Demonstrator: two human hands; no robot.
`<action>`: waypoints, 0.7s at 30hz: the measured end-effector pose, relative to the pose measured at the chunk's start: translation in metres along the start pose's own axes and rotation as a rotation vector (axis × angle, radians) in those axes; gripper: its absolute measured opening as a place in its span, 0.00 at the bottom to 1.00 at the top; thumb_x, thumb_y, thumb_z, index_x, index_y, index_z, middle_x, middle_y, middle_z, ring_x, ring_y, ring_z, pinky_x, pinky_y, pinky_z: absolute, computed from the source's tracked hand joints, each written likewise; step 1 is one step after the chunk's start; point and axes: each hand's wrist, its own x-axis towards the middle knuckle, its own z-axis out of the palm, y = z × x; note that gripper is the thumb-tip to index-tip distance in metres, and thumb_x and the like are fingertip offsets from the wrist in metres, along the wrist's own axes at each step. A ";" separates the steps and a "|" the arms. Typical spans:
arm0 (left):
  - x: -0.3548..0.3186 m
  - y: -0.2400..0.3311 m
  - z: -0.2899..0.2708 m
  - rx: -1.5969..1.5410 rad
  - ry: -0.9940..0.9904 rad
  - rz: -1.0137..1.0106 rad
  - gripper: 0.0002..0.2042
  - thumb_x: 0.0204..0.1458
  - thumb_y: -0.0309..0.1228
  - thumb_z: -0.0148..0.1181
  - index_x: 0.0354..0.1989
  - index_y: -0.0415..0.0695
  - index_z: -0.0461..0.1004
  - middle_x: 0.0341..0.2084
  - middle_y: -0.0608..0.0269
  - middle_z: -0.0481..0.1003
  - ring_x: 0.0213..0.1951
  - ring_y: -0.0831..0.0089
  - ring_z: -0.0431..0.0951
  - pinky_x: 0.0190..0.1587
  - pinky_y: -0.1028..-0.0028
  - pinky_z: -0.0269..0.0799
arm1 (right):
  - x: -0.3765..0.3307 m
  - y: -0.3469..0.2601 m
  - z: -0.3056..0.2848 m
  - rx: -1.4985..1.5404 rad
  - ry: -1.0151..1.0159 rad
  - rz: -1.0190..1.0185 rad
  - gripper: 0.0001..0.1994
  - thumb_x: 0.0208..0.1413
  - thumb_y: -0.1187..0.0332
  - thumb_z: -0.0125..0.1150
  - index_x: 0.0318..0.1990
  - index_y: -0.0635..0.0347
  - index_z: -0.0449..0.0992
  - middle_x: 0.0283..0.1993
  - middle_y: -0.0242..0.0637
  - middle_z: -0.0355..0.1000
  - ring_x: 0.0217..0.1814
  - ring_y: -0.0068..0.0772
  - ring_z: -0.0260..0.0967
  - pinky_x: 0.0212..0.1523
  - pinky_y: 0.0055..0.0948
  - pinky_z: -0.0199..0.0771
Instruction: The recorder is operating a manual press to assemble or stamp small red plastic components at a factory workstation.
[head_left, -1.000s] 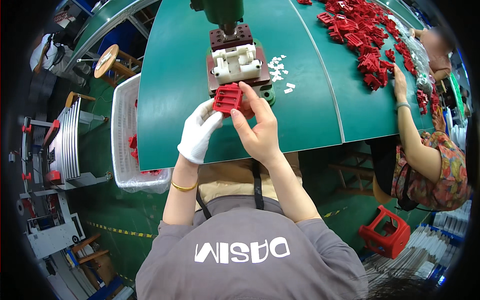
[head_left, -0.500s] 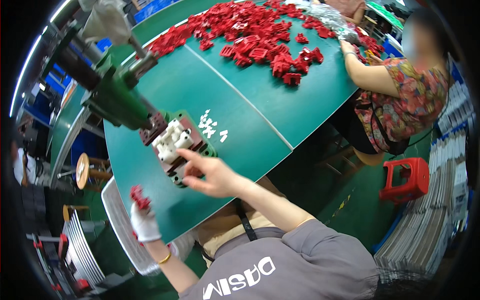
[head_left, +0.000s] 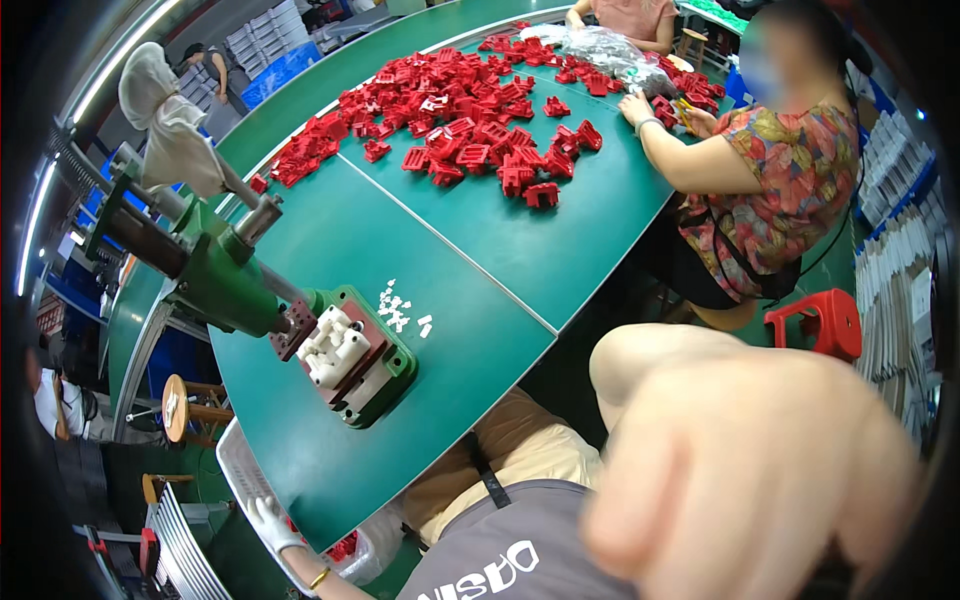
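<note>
My gloved left hand [head_left: 268, 522] is low at the rim of a white plastic basket [head_left: 240, 470], its fingers stretched out and nothing seen in them. Some red plastic parts [head_left: 343, 546] show inside the basket. My bare right hand [head_left: 750, 470] looms large and blurred at the lower right, close to the camera; its fingertips are hidden. At the table's near left stands a green hand press [head_left: 225, 285]. On the press base [head_left: 390, 385] sits a white plastic fixture [head_left: 333, 346], with no hand touching it.
Small white pieces [head_left: 397, 308] lie beside the press on the green table [head_left: 470, 350]. A large heap of red plastic parts [head_left: 440, 110] covers the far side. A co-worker [head_left: 780, 180] sits at the right, near a red stool [head_left: 818, 325]. A wooden stool [head_left: 180, 405] stands left.
My left hand has lowered to the basket, and the red part it held is gone from it. My right hand has left the fixture and risen toward the camera. The view has shifted.
</note>
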 end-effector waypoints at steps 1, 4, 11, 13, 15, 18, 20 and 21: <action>-0.009 0.014 -0.001 0.103 -0.027 0.115 0.24 0.64 0.37 0.49 0.66 0.38 0.59 0.47 0.56 0.73 0.47 0.69 0.73 0.53 0.70 0.69 | -0.003 0.005 -0.007 0.050 -0.029 -0.053 0.23 0.66 0.51 0.41 0.43 0.61 0.77 0.28 0.34 0.69 0.24 0.32 0.62 0.29 0.30 0.62; -0.071 0.068 0.073 0.211 -0.106 0.322 0.22 0.62 0.29 0.52 0.63 0.34 0.62 0.45 0.55 0.73 0.43 0.73 0.74 0.50 0.73 0.70 | 0.001 -0.013 -0.020 0.080 -0.126 -0.121 0.18 0.65 0.58 0.43 0.44 0.60 0.77 0.28 0.31 0.66 0.26 0.30 0.62 0.29 0.26 0.60; -0.179 0.131 0.192 0.304 -0.962 0.658 0.19 0.53 0.26 0.62 0.53 0.38 0.71 0.41 0.53 0.77 0.42 0.68 0.78 0.46 0.72 0.73 | -0.007 -0.033 -0.040 0.168 -0.431 -0.185 0.12 0.61 0.63 0.52 0.37 0.64 0.78 0.28 0.36 0.67 0.28 0.34 0.65 0.26 0.29 0.61; -0.192 0.163 0.235 0.309 -1.124 0.862 0.20 0.52 0.28 0.63 0.54 0.39 0.70 0.47 0.50 0.75 0.47 0.61 0.77 0.50 0.67 0.73 | -0.024 -0.028 -0.077 0.039 -0.452 -0.170 0.15 0.62 0.55 0.55 0.42 0.59 0.76 0.33 0.44 0.73 0.30 0.39 0.70 0.31 0.35 0.69; -0.200 0.196 0.294 0.319 -1.175 1.085 0.21 0.51 0.30 0.64 0.54 0.40 0.70 0.52 0.46 0.71 0.54 0.55 0.72 0.55 0.62 0.70 | -0.049 -0.009 -0.156 -0.104 -0.418 -0.062 0.20 0.63 0.54 0.54 0.57 0.55 0.70 0.42 0.43 0.75 0.37 0.32 0.71 0.40 0.28 0.72; -0.191 0.218 0.400 0.258 -1.081 1.264 0.23 0.52 0.36 0.63 0.54 0.41 0.70 0.55 0.44 0.69 0.59 0.48 0.66 0.61 0.57 0.63 | -0.147 0.081 -0.216 -0.739 0.943 0.234 0.21 0.67 0.54 0.52 0.54 0.64 0.75 0.43 0.37 0.75 0.49 0.30 0.72 0.54 0.32 0.70; -0.192 0.231 0.488 0.303 -0.953 1.348 0.22 0.53 0.41 0.61 0.53 0.42 0.72 0.54 0.45 0.70 0.59 0.48 0.67 0.61 0.56 0.62 | -0.250 0.131 -0.291 -1.168 1.210 0.493 0.18 0.58 0.56 0.64 0.46 0.63 0.79 0.43 0.42 0.77 0.47 0.38 0.74 0.50 0.33 0.72; -0.177 0.230 0.525 0.354 -0.865 1.349 0.23 0.53 0.44 0.61 0.52 0.42 0.73 0.53 0.45 0.71 0.58 0.48 0.67 0.61 0.56 0.62 | -0.289 0.160 -0.314 -1.483 1.075 0.593 0.18 0.54 0.55 0.66 0.40 0.63 0.80 0.44 0.47 0.76 0.47 0.45 0.73 0.50 0.38 0.74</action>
